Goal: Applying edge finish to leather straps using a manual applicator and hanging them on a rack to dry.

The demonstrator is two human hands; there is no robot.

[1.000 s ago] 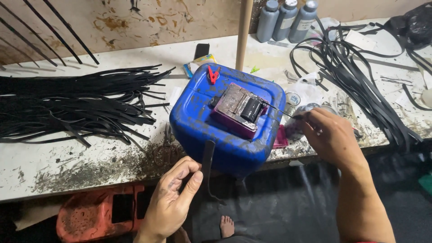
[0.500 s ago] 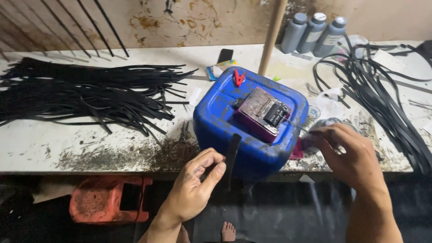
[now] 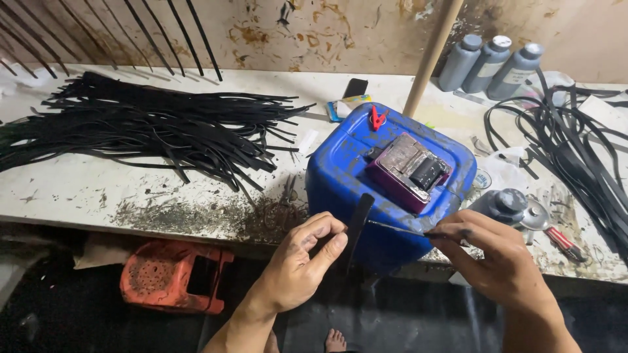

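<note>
My left hand (image 3: 301, 261) pinches a black strap (image 3: 356, 229) between thumb and fingers, holding it upright in front of a blue plastic jerrycan (image 3: 343, 170). My right hand (image 3: 494, 255) grips a thin brush-like tool (image 3: 399, 227) whose tip touches the strap near its upper end. On top of the jerrycan sit a purple tin (image 3: 409, 171) with a dark block in it and a red clip (image 3: 377, 118).
A heap of black straps (image 3: 150, 127) covers the bench's left side, and long black strips (image 3: 575, 163) lie at the right. Three grey bottles (image 3: 487, 62) stand at the back by a wooden pole (image 3: 432, 55). A small grey bottle (image 3: 500, 206) sits near my right hand. An orange stool (image 3: 173, 274) is below.
My right hand has come from the small bottle over to the strap, bringing the tool's tip against it. My left hand has lifted the strap slightly.
</note>
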